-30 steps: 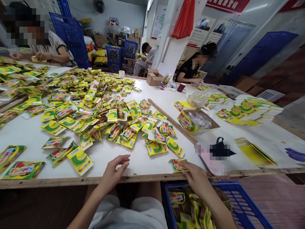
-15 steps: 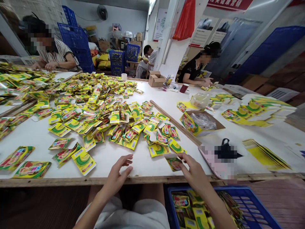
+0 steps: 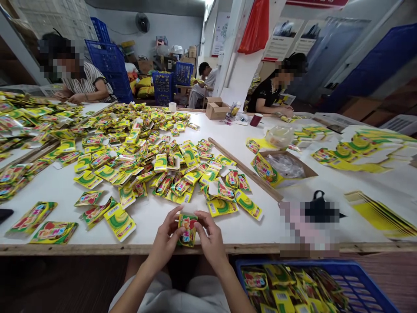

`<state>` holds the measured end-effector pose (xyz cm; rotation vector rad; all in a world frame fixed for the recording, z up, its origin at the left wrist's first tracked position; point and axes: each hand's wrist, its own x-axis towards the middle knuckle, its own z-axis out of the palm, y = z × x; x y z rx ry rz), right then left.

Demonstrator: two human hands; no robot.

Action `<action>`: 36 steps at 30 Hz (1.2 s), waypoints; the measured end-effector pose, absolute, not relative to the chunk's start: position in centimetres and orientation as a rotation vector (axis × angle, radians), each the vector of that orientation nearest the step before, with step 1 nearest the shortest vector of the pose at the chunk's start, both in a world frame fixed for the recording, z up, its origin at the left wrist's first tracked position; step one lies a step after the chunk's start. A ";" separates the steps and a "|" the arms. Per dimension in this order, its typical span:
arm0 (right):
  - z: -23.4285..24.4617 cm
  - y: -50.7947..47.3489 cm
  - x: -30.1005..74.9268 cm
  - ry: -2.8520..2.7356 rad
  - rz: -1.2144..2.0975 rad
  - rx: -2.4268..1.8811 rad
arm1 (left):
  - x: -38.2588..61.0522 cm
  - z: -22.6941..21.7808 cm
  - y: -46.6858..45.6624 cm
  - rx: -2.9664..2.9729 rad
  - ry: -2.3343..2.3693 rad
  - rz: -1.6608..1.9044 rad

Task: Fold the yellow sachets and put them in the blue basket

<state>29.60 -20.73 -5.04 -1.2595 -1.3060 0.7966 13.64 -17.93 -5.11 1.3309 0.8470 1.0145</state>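
Note:
Between both hands, close to the table's front edge, is a small printed carton [image 3: 187, 230], yellow and green with pink and blue letters. My left hand [image 3: 168, 234] pinches its left side, thumb across the front. On the opposite side my right hand [image 3: 208, 234] grips it with thumb and fingers. A heap of similar cartons [image 3: 146, 161] spreads over the white table beyond my hands, some with white flaps raised. One loose carton [image 3: 120, 219] lies to the left, its banana picture up.
A blue crate [image 3: 361, 278] of cartons stands below the table's edge at right. A wooden strip [image 3: 244, 167] crosses the tabletop [image 3: 286, 226]. An open display box [image 3: 286, 167] holds clear plastic. Flat yellow cardboard [image 3: 378, 215] lies far right. Co-workers sit across the table.
My right hand has brought a carton leftward from the right of the heap. My left hand, empty before, has closed on it too. The view has shifted slightly left.

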 end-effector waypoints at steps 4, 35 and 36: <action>-4.8 -20.3 30.1 -1.365 0.787 -1.275 | 13.7 -5.3 -17.2 1.328 0.838 0.989; -4.6 -17.5 28.2 -1.258 0.786 -1.320 | 14.0 -4.5 -14.9 1.428 1.108 1.148; -4.6 -17.5 28.1 -1.254 0.785 -1.321 | 14.0 -4.6 -14.9 1.420 1.105 1.149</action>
